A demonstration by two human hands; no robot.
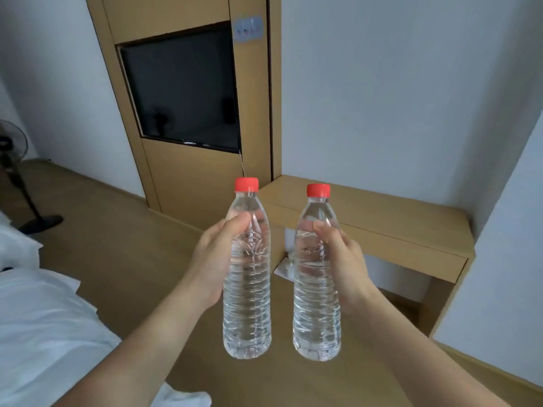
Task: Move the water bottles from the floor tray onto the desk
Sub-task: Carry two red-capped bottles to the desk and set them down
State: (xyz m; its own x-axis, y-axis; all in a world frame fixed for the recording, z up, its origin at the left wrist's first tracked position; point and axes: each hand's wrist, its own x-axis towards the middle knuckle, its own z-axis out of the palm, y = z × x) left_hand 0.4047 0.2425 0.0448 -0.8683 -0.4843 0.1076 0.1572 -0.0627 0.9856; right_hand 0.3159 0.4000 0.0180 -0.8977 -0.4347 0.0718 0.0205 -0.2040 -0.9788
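Observation:
I hold two clear water bottles with red caps upright in the air, side by side and a little apart. My left hand [211,259] grips the left bottle [246,304] around its upper half. My right hand [343,265] grips the right bottle [317,312] the same way. Both bottles hang above the wooden floor, in front of the light wooden desk [382,218], whose top lies just beyond them. Under the desk, between the bottles, a white tray [283,267] shows only in part.
A wooden wall panel with a dark television [182,92] stands left of the desk. White bedding [38,318] fills the lower left. A black standing fan [17,177] is at the far left. A white wall [493,274] juts out on the right.

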